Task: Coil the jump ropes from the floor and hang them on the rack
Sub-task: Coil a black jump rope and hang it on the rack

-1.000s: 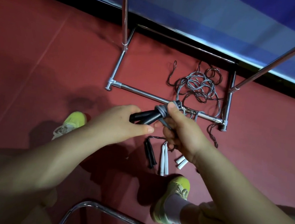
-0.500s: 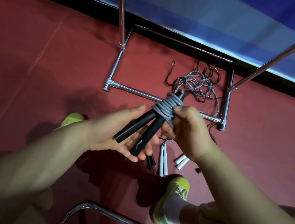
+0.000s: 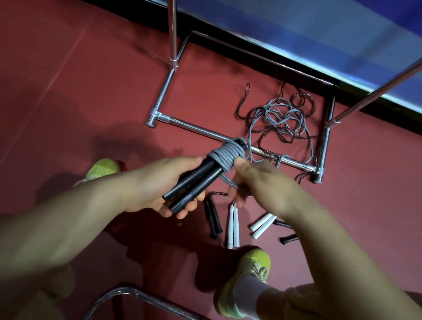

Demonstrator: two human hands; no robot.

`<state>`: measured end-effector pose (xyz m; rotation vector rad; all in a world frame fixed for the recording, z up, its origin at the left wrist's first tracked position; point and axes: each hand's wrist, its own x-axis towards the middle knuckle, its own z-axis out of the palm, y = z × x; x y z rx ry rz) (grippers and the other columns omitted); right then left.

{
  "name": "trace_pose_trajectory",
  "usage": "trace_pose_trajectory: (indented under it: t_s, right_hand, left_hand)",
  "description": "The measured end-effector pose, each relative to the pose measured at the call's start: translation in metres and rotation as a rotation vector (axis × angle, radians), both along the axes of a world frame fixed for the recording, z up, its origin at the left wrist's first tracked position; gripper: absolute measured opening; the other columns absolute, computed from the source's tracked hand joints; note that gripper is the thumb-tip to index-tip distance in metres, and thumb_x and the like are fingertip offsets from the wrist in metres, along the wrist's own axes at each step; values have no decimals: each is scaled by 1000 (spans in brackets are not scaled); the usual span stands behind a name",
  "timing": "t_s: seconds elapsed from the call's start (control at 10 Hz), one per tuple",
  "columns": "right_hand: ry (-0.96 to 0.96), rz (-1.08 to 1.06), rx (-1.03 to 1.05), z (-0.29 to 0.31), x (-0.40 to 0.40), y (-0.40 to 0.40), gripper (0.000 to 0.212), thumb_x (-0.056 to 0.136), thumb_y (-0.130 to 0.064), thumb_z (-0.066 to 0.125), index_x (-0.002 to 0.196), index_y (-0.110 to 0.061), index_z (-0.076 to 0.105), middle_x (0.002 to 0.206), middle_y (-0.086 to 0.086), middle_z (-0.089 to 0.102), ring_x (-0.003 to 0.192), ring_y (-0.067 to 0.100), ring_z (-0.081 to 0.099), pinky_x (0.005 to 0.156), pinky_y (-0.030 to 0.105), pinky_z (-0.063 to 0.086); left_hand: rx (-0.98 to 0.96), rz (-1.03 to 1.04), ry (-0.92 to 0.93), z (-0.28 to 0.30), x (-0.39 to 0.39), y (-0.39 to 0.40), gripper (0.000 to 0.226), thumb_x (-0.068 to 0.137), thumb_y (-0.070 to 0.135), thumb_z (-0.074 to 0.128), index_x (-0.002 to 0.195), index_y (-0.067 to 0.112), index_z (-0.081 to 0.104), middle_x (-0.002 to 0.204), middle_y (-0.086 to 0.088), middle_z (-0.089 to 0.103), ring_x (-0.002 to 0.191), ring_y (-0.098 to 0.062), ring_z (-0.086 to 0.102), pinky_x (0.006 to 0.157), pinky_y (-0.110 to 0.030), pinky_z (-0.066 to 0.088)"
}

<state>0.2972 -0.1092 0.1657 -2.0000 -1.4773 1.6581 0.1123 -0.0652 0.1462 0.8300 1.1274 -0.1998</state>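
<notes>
My left hand (image 3: 161,184) grips two black jump rope handles (image 3: 195,184) held side by side. Grey cord (image 3: 227,154) is wound in several turns round their upper ends. My right hand (image 3: 262,185) pinches the loose grey cord just beside the wraps. The rest of that cord trails to a tangle of grey and dark ropes (image 3: 279,120) on the red floor inside the chrome rack base (image 3: 197,129). More handles lie on the floor below my hands: a black pair (image 3: 212,219), a white pair (image 3: 232,225) and another white pair (image 3: 263,225).
Two chrome rack uprights rise at the back, one left (image 3: 173,16) and one slanting right (image 3: 398,76), before a blue wall. A small black handle (image 3: 287,239) lies at right. My yellow shoes (image 3: 247,282) stand on the floor. A chrome tube frame (image 3: 151,303) curves at the bottom.
My left hand turned the black handles from lying flat to pointing up-right. The grey wraps on their upper ends have grown. My right hand keeps winding cord round them.
</notes>
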Motion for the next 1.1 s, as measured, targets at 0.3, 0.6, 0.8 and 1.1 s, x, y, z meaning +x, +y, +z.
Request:
trace_pose_trajectory:
  t_s: [0.3,0.6,0.8,1.1]
  right_hand:
    - [60,-114,49,-1,-6,-2,69,101,-47,27,69,-2,68,45,1,50,38,11,42,49,20,36]
    - [165,-281,-46,-8,-15,-7,79,70,-76,41,87,-6,71,56,0,54,42,9,40,40,15,30]
    - [275,-375,76,-7,-15,-6,42,93,-39,52,61,-13,56,53,3,48,46,12,37,45,20,30]
    - [562,-451,158,-17,-12,-5,41,70,-40,49,89,-5,56,56,-2,46,53,13,37,54,30,29]
  left_hand:
    - [398,-30,89,7,-5,-7,41,100,38,35,87,10,62,69,-2,58,58,-12,51,48,-14,40]
    - [706,-146,270,12,-5,-8,28,81,47,65,96,25,57,76,9,53,66,-6,50,58,-25,36]
    - [754,-156,207,11,-4,-10,34,68,52,75,81,29,53,71,11,58,61,-5,54,59,-23,41]
    - [-330,146,-460,7,-5,-19,83,71,75,33,95,5,71,77,-10,64,64,-23,62,70,-36,52]
